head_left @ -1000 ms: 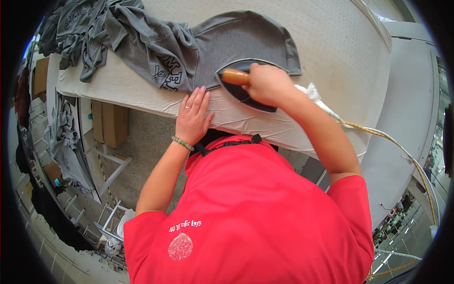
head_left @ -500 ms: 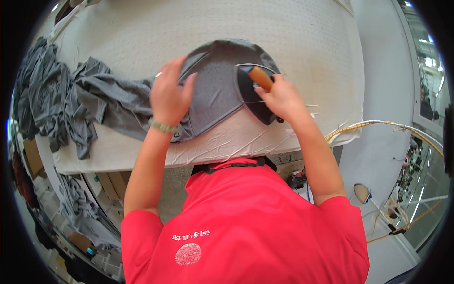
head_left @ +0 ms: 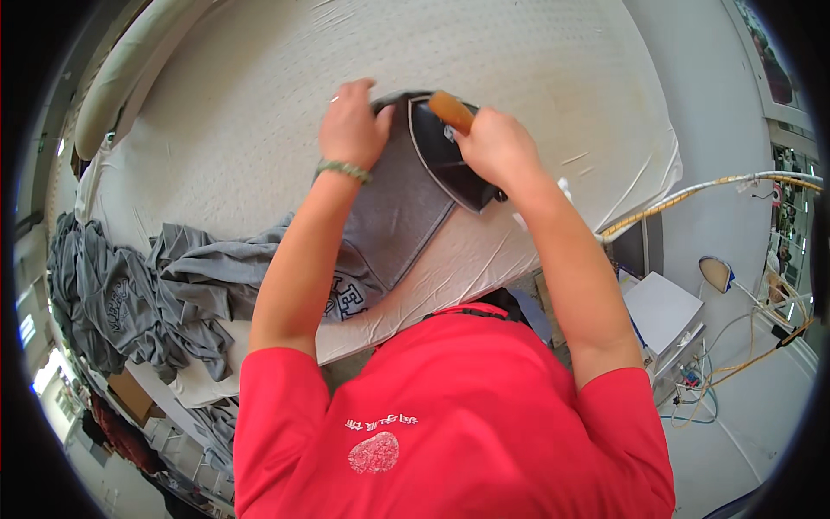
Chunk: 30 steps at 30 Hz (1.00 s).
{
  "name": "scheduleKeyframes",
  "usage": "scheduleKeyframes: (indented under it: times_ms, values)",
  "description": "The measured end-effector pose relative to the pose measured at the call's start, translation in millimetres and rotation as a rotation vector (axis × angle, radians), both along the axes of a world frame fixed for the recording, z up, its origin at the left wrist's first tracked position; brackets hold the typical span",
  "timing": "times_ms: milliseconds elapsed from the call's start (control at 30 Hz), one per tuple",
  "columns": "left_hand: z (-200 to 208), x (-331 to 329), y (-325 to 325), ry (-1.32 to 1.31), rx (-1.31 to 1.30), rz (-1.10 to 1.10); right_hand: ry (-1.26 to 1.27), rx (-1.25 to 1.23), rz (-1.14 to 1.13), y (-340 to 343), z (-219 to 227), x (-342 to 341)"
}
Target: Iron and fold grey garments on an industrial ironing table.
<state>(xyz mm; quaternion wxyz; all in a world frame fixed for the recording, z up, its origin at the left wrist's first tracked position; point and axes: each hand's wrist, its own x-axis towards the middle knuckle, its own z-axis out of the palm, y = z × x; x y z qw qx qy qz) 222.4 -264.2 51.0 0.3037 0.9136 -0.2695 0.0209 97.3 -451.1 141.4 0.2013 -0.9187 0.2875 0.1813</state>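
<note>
My right hand (head_left: 501, 151) is wrapped round the brown handle of an iron (head_left: 443, 164). The iron's dark plate lies on the right end of a grey garment (head_left: 393, 221). Just left of the iron, my left hand (head_left: 350, 134) is at the garment's far edge, thumb and fingers apart. Whether its fingertips press on the cloth is hard to see. Part of the garment near my left forearm carries dark printed lettering. The rest of the grey cloth (head_left: 130, 303) lies bunched toward the left end of the table, partly over its edge.
A padded table with a pale cover (head_left: 562, 95) spreads under the work. From the right, a white and yellow hose (head_left: 692, 197) reaches the table edge. A padded roll (head_left: 130, 73) stands at the far left. A white box-like unit (head_left: 661, 311) is at lower right, near cables.
My left hand has moved away from me and right, to the garment's far edge. The iron has shifted slightly left over the cloth, still in my right hand. The whole view has turned somewhat.
</note>
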Motion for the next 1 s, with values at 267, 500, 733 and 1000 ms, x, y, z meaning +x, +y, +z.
scheduleKeyframes:
  times_ms: [267,500,733,1000]
  values:
    - [23,-69,178,0.545,0.050,0.260,0.073,0.072,0.515,44,12,40]
    - [4,-87,173,0.347,-0.003,0.352,-0.016,0.123,0.764,125,3,23]
    - [24,-94,167,0.257,0.018,0.365,0.058,-0.059,0.222,21,6,43]
    - [221,-172,76,0.397,-1.605,-0.160,-0.013,-0.152,-0.034,-130,-19,-101]
